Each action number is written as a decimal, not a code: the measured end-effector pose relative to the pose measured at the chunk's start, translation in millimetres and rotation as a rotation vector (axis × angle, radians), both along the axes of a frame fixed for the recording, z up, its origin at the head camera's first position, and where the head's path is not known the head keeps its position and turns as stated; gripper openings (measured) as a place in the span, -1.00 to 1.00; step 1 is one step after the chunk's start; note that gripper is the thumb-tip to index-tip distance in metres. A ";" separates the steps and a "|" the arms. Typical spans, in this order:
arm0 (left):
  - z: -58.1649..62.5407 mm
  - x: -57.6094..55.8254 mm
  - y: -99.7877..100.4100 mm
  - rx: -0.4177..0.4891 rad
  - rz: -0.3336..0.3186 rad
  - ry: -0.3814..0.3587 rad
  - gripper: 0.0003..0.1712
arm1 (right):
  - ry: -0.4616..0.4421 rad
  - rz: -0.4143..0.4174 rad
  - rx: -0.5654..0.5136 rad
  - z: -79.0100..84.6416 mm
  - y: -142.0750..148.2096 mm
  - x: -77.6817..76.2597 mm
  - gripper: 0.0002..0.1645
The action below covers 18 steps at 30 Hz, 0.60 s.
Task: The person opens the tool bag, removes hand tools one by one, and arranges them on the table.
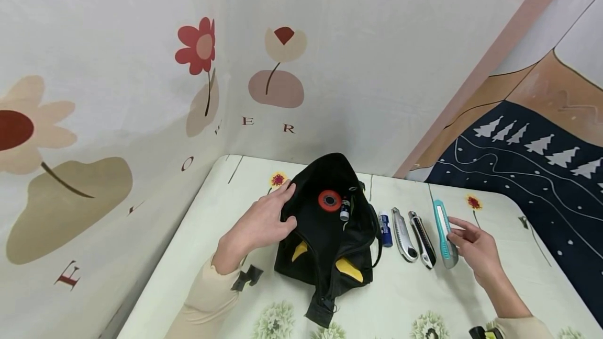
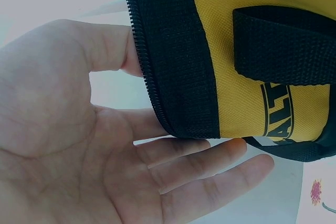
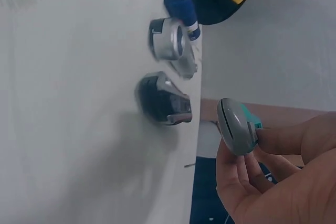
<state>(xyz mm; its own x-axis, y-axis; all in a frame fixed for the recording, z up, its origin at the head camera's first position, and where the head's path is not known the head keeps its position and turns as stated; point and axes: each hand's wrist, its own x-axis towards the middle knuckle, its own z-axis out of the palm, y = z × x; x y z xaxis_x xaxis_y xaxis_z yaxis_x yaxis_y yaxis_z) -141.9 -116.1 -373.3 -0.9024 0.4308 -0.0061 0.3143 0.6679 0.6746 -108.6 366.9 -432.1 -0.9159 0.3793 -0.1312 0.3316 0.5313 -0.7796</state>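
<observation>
A black and yellow tool bag (image 1: 325, 245) stands on the table with its mouth open. My left hand (image 1: 266, 218) pinches the zippered rim at its left side, thumb and index finger on the edge; the other fingers extend below it in the left wrist view. Inside lie a red disc (image 1: 323, 202) with a dark centre and a small capped tube (image 1: 345, 210). My right hand (image 1: 480, 252) pinches a teal and grey utility knife (image 1: 442, 226) between thumb and fingers. In the right wrist view this knife (image 3: 234, 126) is above the tabletop.
Right of the bag lie a blue glue stick (image 1: 385, 230), a silver utility knife (image 1: 402, 234) and a black and silver utility knife (image 1: 422, 239), side by side. The table (image 1: 395, 297) has a flowered white cover. Printed fabric walls (image 1: 358, 93) rise behind and at the left.
</observation>
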 end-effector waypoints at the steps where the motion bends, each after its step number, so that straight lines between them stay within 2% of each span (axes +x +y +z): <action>1: 0.0 0.0 -0.1 -0.002 0.001 -0.001 -0.11 | -0.005 0.001 0.003 -1.8 1.5 -1.1 -0.38; 11: 1.1 -0.1 -0.2 0.003 -0.001 -0.004 -0.11 | -0.069 0.023 -0.012 -22.2 20.2 -6.7 -0.39; 18: 0.7 -0.3 -0.5 -0.003 0.003 -0.006 -0.11 | -0.053 0.031 0.024 -33.3 24.8 -8.8 -0.41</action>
